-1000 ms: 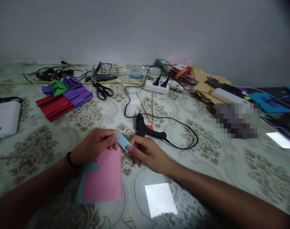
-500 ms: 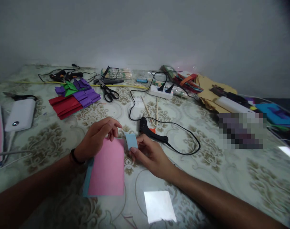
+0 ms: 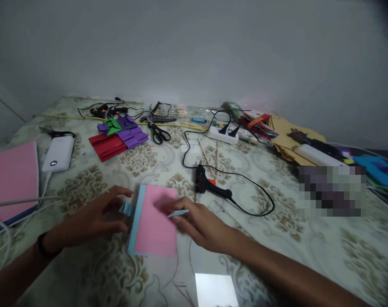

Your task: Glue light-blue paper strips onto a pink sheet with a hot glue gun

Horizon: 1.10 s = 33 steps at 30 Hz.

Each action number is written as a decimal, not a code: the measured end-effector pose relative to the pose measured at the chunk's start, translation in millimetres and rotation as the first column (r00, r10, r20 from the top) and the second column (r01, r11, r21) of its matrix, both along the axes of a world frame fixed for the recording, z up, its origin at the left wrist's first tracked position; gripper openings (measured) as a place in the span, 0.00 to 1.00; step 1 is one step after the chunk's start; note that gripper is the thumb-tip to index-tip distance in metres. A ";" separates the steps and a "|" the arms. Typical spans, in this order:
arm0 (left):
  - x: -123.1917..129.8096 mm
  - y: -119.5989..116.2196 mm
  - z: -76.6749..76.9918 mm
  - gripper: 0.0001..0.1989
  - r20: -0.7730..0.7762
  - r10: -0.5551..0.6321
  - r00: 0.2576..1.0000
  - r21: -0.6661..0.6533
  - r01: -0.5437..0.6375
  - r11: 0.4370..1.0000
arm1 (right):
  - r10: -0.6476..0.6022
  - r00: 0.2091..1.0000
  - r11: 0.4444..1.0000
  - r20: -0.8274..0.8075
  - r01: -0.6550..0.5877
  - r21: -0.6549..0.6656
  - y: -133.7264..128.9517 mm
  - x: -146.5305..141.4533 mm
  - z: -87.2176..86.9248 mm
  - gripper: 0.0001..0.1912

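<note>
My right hand (image 3: 196, 219) pinches a small light-blue paper piece (image 3: 180, 212), seen nearly edge-on, above the pink sheet (image 3: 157, 226). That sheet lies flat, with a light-blue paper strip (image 3: 136, 221) showing along its left side. To its left, my left hand (image 3: 109, 215) is open, thumb and fingers apart around a small folded blue paper (image 3: 126, 208). Whether the fingers touch that folded paper, I cannot tell. A black glue gun (image 3: 211, 185) lies on the table just beyond my right hand.
Farther back are folded red paper (image 3: 107, 146), folded purple paper (image 3: 133, 135), black scissors (image 3: 160, 134) and a white power strip (image 3: 223, 134). The glue gun's cord (image 3: 267, 196) loops to the right. At left sit a white power bank (image 3: 58, 153) and a larger pink sheet (image 3: 13, 177).
My left hand has moved left off the pink sheet and opened. My right hand still holds the blue piece, now tilted edge-on over the sheet. The view has shifted a little left.
</note>
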<state>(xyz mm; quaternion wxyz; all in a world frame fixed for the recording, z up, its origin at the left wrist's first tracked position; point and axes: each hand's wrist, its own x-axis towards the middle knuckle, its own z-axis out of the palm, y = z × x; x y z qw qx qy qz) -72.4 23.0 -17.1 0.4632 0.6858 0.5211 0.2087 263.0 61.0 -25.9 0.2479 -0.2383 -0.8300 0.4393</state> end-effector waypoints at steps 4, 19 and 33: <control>15.5 -0.9 -0.4 0.11 -0.047 -0.018 0.999 0.149 0.025 0.989 | 0.025 0.995 0.998 0.097 -0.030 0.052 -0.5 -11.8 -3.7 0.11; 47.7 10.0 -11.5 0.10 -0.306 -0.074 0.949 0.380 0.193 0.905 | -0.149 0.984 0.980 0.098 0.134 0.150 2.8 -18.8 -15.4 0.05; 44.8 9.4 -35.0 0.08 -0.196 -0.086 0.977 0.488 0.174 0.855 | -0.091 0.996 0.745 0.019 0.056 0.664 32.3 -34.6 -19.2 0.10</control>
